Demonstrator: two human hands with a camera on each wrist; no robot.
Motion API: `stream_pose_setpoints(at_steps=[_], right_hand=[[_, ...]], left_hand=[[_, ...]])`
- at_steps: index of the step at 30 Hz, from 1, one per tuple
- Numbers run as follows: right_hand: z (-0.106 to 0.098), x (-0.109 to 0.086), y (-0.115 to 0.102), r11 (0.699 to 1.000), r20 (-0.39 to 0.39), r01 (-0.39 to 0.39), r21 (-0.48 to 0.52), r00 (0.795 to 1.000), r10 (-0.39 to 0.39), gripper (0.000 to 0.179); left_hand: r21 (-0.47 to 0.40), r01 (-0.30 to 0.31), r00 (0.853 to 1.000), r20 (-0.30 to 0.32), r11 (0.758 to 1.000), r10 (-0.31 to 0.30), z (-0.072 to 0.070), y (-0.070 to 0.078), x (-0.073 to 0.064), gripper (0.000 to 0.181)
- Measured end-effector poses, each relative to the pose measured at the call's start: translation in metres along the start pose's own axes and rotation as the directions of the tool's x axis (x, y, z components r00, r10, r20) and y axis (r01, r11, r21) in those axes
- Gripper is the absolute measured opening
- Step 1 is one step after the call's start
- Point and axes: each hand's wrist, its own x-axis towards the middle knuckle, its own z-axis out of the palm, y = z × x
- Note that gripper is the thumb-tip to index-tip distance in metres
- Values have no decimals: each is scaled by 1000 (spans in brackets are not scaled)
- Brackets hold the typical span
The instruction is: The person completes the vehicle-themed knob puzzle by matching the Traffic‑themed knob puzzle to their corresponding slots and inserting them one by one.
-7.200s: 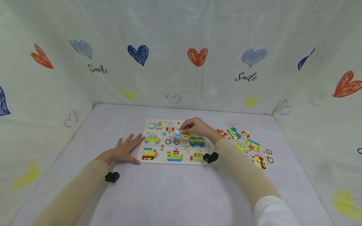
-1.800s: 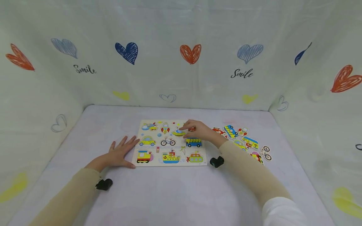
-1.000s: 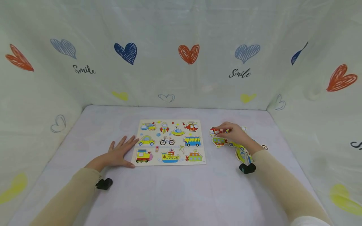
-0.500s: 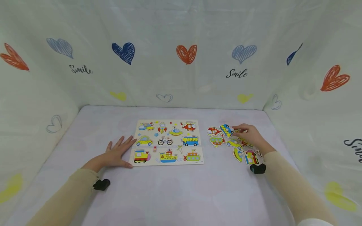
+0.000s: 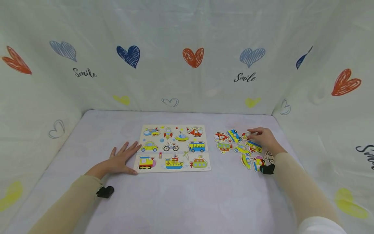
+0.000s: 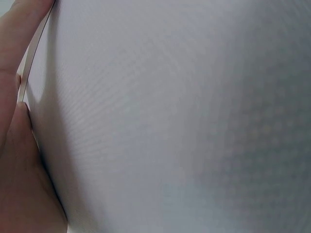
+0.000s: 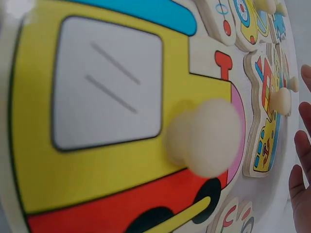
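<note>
In the head view my left hand (image 5: pixel 118 161) lies spread, with its fingers at the left edge of a wooden puzzle board (image 5: pixel 160 165) printed with vehicles. My right hand (image 5: pixel 264 138) pinches, thumb and forefinger together, at a rocket puzzle piece (image 5: pixel 244 136), partly hidden by the fingertips. Around it lie loose knobbed pieces: a helicopter (image 5: pixel 221 136), a bus (image 5: pixel 234 136), a submarine (image 5: pixel 224 147) and a car (image 5: pixel 242 149). The right wrist view has a train piece (image 7: pixel 112 179) up close, a boat piece (image 7: pixel 266 141) and some relaxed fingers (image 7: pixel 303 150).
A boat piece (image 5: pixel 255 146), a UFO piece (image 5: pixel 245 161) and a bicycle piece (image 5: pixel 269 157) lie nearest my right wrist. The table (image 5: pixel 175 201) carries a pale cloth. A curtain (image 5: pixel 160 81) with printed hearts closes off the back and sides.
Earlier my right hand held a blue and yellow piece over the board. It has since left the board and moved right, past the helicopter and bus, to the rocket. My left hand stays by the board.
</note>
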Motion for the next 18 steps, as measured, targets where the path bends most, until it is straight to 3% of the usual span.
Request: stream_pose_setpoints(at_steps=[18], right_hand=[[-1, 10, -1, 997, 38, -56, -47, 998, 58, 40]], left_hand=[[-2, 6, 1000, -9, 1000, -6, -1, 3, -2, 111]])
